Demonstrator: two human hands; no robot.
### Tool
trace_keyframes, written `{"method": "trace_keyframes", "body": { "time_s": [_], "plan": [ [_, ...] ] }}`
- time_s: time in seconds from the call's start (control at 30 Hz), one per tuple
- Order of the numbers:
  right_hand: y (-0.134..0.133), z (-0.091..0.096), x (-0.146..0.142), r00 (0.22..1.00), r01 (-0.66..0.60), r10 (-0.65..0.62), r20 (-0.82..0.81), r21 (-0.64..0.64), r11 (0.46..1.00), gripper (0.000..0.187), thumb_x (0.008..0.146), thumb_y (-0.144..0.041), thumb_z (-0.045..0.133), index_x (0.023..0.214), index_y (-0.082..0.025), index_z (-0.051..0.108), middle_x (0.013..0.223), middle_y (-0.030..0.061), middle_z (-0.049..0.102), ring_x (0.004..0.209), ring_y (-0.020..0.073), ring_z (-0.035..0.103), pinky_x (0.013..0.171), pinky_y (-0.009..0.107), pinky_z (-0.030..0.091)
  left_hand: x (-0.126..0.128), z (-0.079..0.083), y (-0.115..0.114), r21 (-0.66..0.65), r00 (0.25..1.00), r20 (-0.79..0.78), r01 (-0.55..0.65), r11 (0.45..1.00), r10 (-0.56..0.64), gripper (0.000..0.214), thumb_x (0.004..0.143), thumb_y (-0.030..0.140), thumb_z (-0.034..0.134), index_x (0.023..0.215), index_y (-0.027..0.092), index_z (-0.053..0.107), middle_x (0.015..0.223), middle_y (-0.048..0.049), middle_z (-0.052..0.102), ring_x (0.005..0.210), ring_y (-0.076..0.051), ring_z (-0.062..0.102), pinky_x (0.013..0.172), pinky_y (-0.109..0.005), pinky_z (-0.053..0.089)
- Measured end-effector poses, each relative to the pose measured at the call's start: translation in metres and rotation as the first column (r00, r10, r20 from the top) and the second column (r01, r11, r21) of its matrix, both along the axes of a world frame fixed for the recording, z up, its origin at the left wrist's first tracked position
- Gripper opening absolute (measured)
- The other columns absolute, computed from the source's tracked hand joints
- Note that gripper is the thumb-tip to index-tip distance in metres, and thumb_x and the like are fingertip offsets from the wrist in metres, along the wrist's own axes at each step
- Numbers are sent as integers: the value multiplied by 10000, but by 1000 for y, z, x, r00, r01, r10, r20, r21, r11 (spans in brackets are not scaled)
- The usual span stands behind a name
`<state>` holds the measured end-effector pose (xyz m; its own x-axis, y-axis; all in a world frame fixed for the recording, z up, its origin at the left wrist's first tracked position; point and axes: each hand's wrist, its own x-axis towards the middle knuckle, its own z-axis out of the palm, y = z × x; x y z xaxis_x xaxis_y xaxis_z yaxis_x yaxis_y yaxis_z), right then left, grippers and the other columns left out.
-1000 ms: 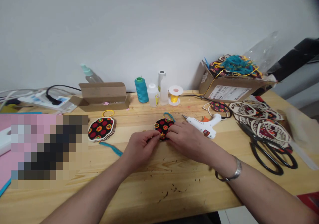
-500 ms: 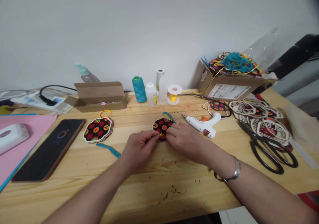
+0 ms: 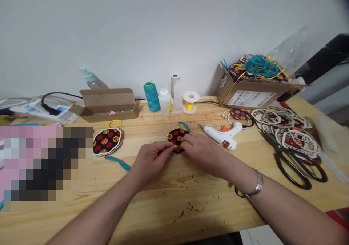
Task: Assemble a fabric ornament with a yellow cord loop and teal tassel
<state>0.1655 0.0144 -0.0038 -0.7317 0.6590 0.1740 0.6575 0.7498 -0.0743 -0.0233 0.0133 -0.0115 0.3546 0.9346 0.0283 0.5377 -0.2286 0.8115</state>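
A black ornament piece with red dots and orange flowers (image 3: 177, 134) lies on the wooden table between my hands. A bit of yellow cord shows at its lower left, pinched in the fingertips of my left hand (image 3: 153, 160). My right hand (image 3: 203, 153) has its fingers bent and closed over the piece's right side, hiding that edge. Teal thread (image 3: 184, 125) sticks out behind the piece. To the left sits a stack of similar patterned pieces (image 3: 107, 141) with a yellow loop and a teal tassel (image 3: 119, 162).
A white glue gun (image 3: 222, 135) lies right of my right hand, with black scissors (image 3: 293, 168) farther right. Behind stand a teal thread cone (image 3: 152, 96), a glue bottle (image 3: 165, 102), a yellow cord spool (image 3: 190, 102) and two cardboard boxes (image 3: 251, 94). Blocky blur covers the left side.
Both hands stay nearly in place at the patterned piece. The view has shifted slightly, and a blocky blur now covers the phone on the left.
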Motion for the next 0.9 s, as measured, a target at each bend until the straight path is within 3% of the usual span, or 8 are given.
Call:
{"method": "trace_keyframes", "body": {
  "time_s": [0.33, 0.6, 0.9],
  "plan": [
    [2, -4, 0, 999, -38, 39, -32, 41, 998, 137, 842, -103, 455, 791, -135, 578, 803, 63, 572, 753, 172, 501, 682, 316, 420, -1, -2, 2, 7, 1000, -13, 9, 1000, -9, 223, 823, 307, 488, 878, 210, 681, 849, 10, 719, 783, -169, 630, 727, -247, 449],
    [-2, 1, -3, 996, -62, 53, 76, 115, 991, 149, 842, -94, 438, 799, -126, 577, 775, 69, 566, 721, 191, 503, 635, 330, 431, 0, -1, 1, 11, 1000, 3, 5, 1000, -5, 215, 822, 296, 493, 866, 201, 680, 828, 14, 718, 754, -156, 628, 706, -233, 453],
    [3, -3, -1, 1000, 0, 0, 23, 13, 1000, 114, 824, -83, 456, 843, -117, 563, 874, 86, 565, 822, 200, 496, 701, 334, 436, -2, -4, 2, 23, 1000, 11, 21, 1000, -22, 198, 815, 288, 508, 874, 223, 686, 846, 24, 724, 770, -160, 639, 712, -246, 470]
  ]
}}
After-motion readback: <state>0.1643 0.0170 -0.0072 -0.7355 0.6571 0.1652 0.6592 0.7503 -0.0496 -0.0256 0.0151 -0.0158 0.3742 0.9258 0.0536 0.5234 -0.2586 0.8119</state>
